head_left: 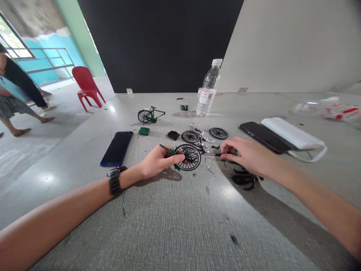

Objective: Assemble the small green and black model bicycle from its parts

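Note:
My left hand (162,161) is closed on a green miniature bicycle frame with a spoked black wheel (192,157) fitted. Its thumb presses near the wheel's hub, just above the table. To the right, my right hand (239,152) pinches the dark handle of a small screwdriver (210,154), whose thin silver shaft points left toward that wheel. Beyond the hands lie two loose wheels, one a spoked wheel (219,133) at the right, among small silver and black parts. Thin bent wire pieces (210,165) lie below the screwdriver. Black curved parts (244,178) rest under my right wrist.
A partly built green bicycle (150,115) stands farther back, near a green block (144,131) and a black block (173,135). A phone (117,148) lies left. A plastic bottle (208,90) stands behind; a dark phone (263,137) and white case (293,133) lie right.

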Demonstrator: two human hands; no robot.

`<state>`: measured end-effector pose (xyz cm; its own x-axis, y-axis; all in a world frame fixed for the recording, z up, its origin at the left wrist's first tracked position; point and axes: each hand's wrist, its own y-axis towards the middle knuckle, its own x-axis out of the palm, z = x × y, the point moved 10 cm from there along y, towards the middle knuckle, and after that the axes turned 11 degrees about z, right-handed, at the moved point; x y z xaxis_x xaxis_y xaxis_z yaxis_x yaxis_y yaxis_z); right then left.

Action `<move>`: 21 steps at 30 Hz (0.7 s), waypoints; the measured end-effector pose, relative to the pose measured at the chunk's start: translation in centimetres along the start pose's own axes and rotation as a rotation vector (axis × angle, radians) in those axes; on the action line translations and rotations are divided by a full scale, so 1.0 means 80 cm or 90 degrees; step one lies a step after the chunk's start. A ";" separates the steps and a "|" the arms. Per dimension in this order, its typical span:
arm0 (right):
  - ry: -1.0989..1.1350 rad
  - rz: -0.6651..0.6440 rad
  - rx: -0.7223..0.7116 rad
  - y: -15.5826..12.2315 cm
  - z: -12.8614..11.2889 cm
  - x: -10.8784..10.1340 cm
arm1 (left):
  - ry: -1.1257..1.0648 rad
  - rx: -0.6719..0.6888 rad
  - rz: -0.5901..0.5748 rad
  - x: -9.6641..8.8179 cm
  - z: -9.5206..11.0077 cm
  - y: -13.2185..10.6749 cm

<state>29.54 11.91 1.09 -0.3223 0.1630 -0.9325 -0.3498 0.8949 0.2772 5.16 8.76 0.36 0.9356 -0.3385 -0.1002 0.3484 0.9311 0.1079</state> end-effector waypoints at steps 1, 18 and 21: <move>0.004 0.001 0.001 0.000 0.000 -0.001 | -0.008 -0.002 0.005 -0.001 -0.001 0.001; 0.089 0.112 -0.147 -0.017 -0.114 -0.018 | -0.304 -0.085 0.217 -0.032 -0.013 0.011; 0.100 0.138 -0.182 -0.019 -0.124 -0.017 | -0.314 -0.074 0.284 -0.044 -0.015 0.012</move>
<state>21.82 6.23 4.26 -0.5381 0.2504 -0.8048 -0.4831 0.6908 0.5379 2.14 11.04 -0.36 0.9142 0.0852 0.3961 -0.0597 0.9953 -0.0764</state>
